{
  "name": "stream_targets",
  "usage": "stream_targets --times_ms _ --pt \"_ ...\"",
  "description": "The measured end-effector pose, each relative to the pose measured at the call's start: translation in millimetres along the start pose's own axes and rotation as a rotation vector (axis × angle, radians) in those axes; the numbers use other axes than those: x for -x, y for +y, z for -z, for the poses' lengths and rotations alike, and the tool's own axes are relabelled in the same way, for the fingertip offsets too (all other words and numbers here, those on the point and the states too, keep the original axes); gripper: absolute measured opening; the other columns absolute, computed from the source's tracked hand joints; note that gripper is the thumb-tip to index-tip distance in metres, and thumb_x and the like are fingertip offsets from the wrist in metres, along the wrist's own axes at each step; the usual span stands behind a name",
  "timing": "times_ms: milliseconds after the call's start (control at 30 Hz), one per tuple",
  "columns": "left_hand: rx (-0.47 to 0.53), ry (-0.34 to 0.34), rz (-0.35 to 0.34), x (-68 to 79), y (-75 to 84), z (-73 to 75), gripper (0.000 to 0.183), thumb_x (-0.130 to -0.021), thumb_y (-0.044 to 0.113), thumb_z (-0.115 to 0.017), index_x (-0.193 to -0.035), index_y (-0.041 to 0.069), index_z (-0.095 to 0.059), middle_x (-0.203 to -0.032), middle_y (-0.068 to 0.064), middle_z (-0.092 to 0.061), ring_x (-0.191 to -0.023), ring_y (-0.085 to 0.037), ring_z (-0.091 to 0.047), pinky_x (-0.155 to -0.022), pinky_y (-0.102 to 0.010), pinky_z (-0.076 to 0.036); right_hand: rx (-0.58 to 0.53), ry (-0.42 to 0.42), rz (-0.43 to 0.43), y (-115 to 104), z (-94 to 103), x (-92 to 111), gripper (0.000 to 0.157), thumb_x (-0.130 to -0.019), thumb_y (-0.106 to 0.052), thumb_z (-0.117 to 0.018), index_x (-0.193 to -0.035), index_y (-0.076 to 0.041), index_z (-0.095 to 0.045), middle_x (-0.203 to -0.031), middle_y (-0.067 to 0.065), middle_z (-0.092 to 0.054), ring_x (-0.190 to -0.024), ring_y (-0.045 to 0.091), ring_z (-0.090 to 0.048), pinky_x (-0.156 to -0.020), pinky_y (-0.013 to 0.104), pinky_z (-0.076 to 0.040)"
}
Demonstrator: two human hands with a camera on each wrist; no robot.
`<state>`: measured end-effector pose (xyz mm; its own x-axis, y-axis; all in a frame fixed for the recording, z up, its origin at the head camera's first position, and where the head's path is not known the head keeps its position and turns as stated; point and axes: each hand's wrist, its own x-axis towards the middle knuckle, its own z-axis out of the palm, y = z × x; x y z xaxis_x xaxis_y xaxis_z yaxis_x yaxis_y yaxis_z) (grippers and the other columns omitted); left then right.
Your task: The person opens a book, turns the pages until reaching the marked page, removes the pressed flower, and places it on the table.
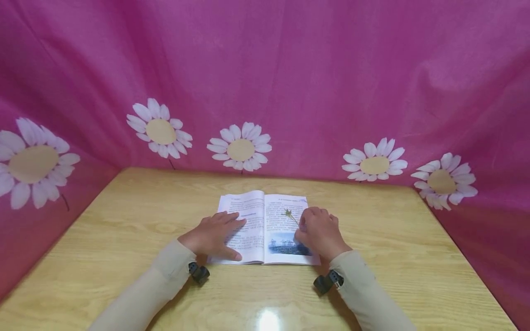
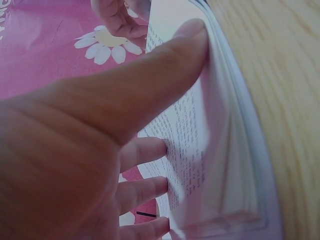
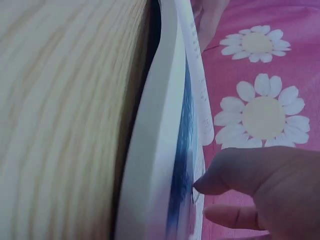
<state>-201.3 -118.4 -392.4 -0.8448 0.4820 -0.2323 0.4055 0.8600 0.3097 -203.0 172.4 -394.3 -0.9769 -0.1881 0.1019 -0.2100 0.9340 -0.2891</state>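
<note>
An open book [image 1: 250, 252] lies on the table, its left page full of print and its right page carrying text above a bluish picture [image 1: 285, 243]. My left hand [image 1: 213, 233] rests on the left page with fingers spread; in the left wrist view the thumb [image 2: 192, 37] lies along the book's lower page edge. Over the right page, my right hand [image 1: 324, 232] pinches the thin stem of a small green sprig [image 1: 288, 213], whose leafy head points to the upper left. In the right wrist view the thumb [image 3: 220, 175] is right beside the picture page, and most of the stem is hidden.
A light wooden table [image 1: 145, 211] carries the book. Behind it and at both sides hangs a pink curtain [image 1: 306, 82] printed with large white daisies. Each wrist wears a small black camera [image 1: 199, 274]. A bright reflection shows near the table's front.
</note>
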Motion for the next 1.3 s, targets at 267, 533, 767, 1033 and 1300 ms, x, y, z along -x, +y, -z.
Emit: stream_targets --times_ms 267,533,767,1033,1300 --pt "-0.015 0.004 0.008 0.2 -1.4 3.9 0.094 -0.073 0.057 -0.076 -0.151 0.029 -0.033 -0.159 0.0 -0.023 -0.146 -0.032 -0.014 -0.114 -0.056 -0.015 0.042 -0.01 -0.103 6.7 3.3 -5.6 0.017 -0.079 -0.023 -0.072 -0.081 -0.013 -0.059 -0.121 0.015 -0.056 -0.115 0.036 -0.045 -0.102 0.067 -0.026" --pt "-0.001 0.007 -0.004 0.4 -1.2 4.6 0.092 -0.074 0.055 -0.076 -0.151 0.027 -0.034 -0.159 -0.002 -0.023 -0.146 -0.032 -0.013 -0.114 -0.057 -0.014 0.156 0.051 -0.135 8.4 5.6 -8.1 0.016 -0.081 -0.021 -0.07 -0.07 -0.01 -0.068 -0.127 0.02 -0.056 -0.121 0.041 -0.043 -0.102 0.068 -0.025" --pt "0.004 0.006 -0.007 -0.4 -0.8 3.8 0.092 -0.074 0.055 -0.076 -0.151 0.026 -0.035 -0.159 -0.003 -0.024 -0.146 -0.033 -0.014 -0.114 -0.057 -0.014 0.176 0.107 -0.12 7.2 3.3 -6.5 0.011 -0.078 -0.017 -0.076 -0.076 -0.007 -0.076 -0.112 0.016 -0.063 -0.114 0.038 -0.047 -0.103 0.067 -0.025" --pt "0.008 -0.002 -0.012 -1.1 -1.3 2.2 0.092 -0.074 0.055 -0.076 -0.151 0.026 -0.034 -0.159 -0.003 -0.023 -0.146 -0.033 -0.013 -0.114 -0.056 -0.014 0.183 0.108 -0.129 8.3 1.2 -5.1 0.01 -0.078 -0.016 -0.076 -0.075 -0.007 -0.075 -0.106 0.015 -0.063 -0.111 0.036 -0.047 -0.104 0.066 -0.026" --pt "0.01 -0.004 -0.011 -1.1 -0.2 1.4 0.093 -0.074 0.055 -0.076 -0.151 0.026 -0.034 -0.159 -0.003 -0.023 -0.146 -0.033 -0.014 -0.114 -0.057 -0.014 0.17 0.095 -0.124 11.4 1.0 -5.1 0.011 -0.078 -0.016 -0.074 -0.074 -0.006 -0.073 -0.116 0.018 -0.059 -0.113 0.038 -0.046 -0.103 0.067 -0.026"
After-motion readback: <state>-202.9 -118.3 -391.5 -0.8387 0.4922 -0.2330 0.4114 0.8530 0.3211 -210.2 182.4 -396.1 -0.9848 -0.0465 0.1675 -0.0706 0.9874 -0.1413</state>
